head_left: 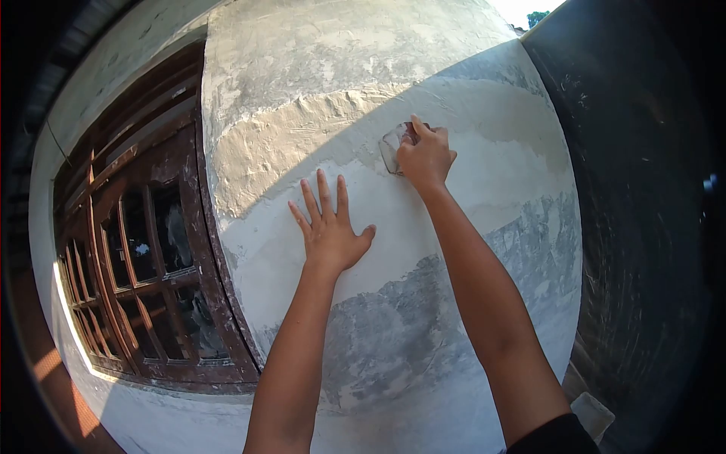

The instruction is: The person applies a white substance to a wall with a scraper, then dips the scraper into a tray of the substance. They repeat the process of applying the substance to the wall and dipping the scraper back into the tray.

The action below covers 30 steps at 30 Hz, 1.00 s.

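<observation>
My left hand (333,236) lies flat against the plastered wall (401,219), its fingers spread and nothing in them. Higher and to the right, my right hand (428,157) grips a flat scraper (390,146) smeared with pale plaster and pressed to the wall. A dark red part of it shows under the fingers; the rest of its grip is hidden. Around both hands the wall has a smooth whitish coat. A rough cream band of plaster (280,140) lies in sunlight above my left hand, and patchy grey surface (393,325) shows below.
A brown wooden window (144,257) with glass panes is set in the wall on the left. A dark upright surface (635,197) borders the wall on the right. At the lower right, a pale container (594,415) sits beside my sleeve.
</observation>
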Tool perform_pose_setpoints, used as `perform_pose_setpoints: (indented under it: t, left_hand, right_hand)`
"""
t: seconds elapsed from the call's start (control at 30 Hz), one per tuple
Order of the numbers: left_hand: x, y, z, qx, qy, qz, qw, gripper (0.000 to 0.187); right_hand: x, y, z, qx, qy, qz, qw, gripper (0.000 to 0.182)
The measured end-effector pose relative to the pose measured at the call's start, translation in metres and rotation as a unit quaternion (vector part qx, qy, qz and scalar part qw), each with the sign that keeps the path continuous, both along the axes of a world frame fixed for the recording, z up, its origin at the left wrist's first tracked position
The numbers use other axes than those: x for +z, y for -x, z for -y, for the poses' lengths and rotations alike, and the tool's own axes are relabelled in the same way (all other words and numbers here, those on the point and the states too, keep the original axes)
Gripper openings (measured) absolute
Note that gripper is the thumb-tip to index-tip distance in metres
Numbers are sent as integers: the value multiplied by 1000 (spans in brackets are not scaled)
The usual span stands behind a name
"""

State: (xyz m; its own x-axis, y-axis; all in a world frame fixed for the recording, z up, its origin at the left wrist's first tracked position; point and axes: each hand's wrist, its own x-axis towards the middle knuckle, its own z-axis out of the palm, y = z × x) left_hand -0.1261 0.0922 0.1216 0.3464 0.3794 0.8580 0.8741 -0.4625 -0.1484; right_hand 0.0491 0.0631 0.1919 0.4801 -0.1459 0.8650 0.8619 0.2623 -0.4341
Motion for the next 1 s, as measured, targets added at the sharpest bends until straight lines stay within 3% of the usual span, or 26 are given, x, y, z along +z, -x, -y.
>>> perform_pose_setpoints:
  t: [0.1, 0.13, 0.27, 0.37, 0.4, 0.63, 0.77, 0.8, 0.87, 1.0]
  left_hand:
    - [-2, -1, 1, -1, -9, 3, 1000, 104]
    - [-1, -1, 2, -2, -9, 2, 1000, 104]
    - [-1, 0, 0, 6, 1, -2, 1000, 104]
    - [0, 0, 1, 8, 3, -2, 1000, 104]
    - [0, -1, 2, 12, 6, -1, 1000, 104]
    - [-3, -5, 8, 34, -5, 21, 999, 102]
    - [-31, -26, 16, -103, -162, 69, 979, 96]
    - [-39, -35, 21, -110, -156, 68, 979, 96]
    - [-59, -59, 32, -218, -169, 113, 955, 85]
    - [-104, -108, 53, -298, -150, 116, 935, 72]
  right_hand:
    - [2, -8, 6, 5, -65, -74, 995, 43]
    - [3, -5, 4, 60, -91, -35, 993, 42]
    - [-4, -1, 3, -29, -8, 12, 999, 42]
    - [-12, -20, 16, 24, -68, -60, 996, 42]
    - [-18, -22, 23, 72, -71, -35, 994, 43]
    - [-68, -40, 59, 87, -12, -7, 996, 54]
    - [-96, -67, 80, 91, -13, 13, 996, 51]
    - [-103, -72, 86, 107, -15, 8, 994, 49]
    - [-117, -84, 98, 114, -1, 5, 993, 46]
    - [-153, -111, 124, 166, 48, -2, 985, 38]
